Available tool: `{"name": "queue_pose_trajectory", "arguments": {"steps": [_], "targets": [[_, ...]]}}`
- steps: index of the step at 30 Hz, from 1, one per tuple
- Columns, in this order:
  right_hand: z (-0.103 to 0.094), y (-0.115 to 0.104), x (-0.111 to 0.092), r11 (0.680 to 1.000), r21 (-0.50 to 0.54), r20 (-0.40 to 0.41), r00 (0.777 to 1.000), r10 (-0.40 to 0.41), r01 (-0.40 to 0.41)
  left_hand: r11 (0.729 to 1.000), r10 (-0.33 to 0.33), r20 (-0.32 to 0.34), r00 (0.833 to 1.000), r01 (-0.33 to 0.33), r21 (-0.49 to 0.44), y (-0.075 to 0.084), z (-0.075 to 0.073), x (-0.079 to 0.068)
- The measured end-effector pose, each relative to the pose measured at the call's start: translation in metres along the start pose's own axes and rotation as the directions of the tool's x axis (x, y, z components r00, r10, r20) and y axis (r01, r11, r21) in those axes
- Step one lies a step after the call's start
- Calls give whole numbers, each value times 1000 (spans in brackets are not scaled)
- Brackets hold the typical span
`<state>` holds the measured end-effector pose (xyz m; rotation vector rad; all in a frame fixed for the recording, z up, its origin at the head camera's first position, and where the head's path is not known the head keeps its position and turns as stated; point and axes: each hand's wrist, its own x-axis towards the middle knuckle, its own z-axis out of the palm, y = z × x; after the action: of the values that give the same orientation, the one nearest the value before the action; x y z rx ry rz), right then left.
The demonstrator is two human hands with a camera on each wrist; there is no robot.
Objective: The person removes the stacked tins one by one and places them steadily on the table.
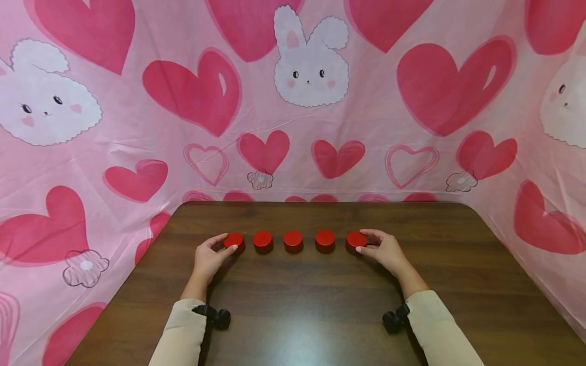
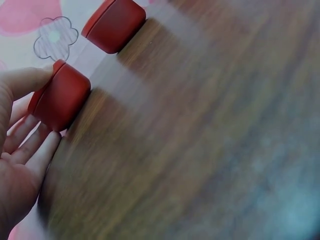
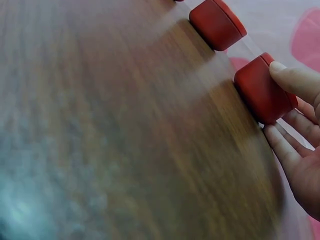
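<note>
Several small red round lidded boxes stand in a straight row across the table. My left hand (image 1: 210, 258) holds the leftmost red box (image 1: 235, 243) between thumb and fingers. In the left wrist view the thumb lies at the lid of that box (image 2: 62, 97), and its base sits at the wood. At the other end of the row, the rightmost red box (image 1: 355, 243) is in the grip of my right hand (image 1: 386, 252). The right wrist view has the thumb against the lid of this box (image 3: 265, 90), fingers behind it. Between them stands the middle box (image 1: 293, 242), untouched.
Two more red boxes, one left of centre (image 1: 263, 242) and one right of centre (image 1: 325, 241), complete the row. The brown wooden table (image 1: 293, 300) ends at a pink cloth (image 1: 302, 122) with hearts and rabbits. Black wrist cameras sit on both sleeves.
</note>
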<state>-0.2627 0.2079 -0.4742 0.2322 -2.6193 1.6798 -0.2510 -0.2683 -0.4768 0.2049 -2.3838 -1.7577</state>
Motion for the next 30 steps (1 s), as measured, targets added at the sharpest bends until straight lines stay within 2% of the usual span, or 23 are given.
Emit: {"name": "queue_pose_trajectory", "arguments": {"steps": [7,15,23,30], "targets": [[2,0,-1,1000,3,-2,1000,6,-6,1000,2,-19,1000,-2,6,0,0,0],[1,2,-3,1000,20,-25,1000,-12,13,1000,-1,-3,1000,1,-30,2,4,1],[1,1,-4,999,32,-24,1000,7,-6,1000,11,-12,1000,-11,-17,2,5,-1],[-2,-1,-10,997,61,-27,999,-35,37,999,27,-26,999,-27,-23,0,3,-3]]}}
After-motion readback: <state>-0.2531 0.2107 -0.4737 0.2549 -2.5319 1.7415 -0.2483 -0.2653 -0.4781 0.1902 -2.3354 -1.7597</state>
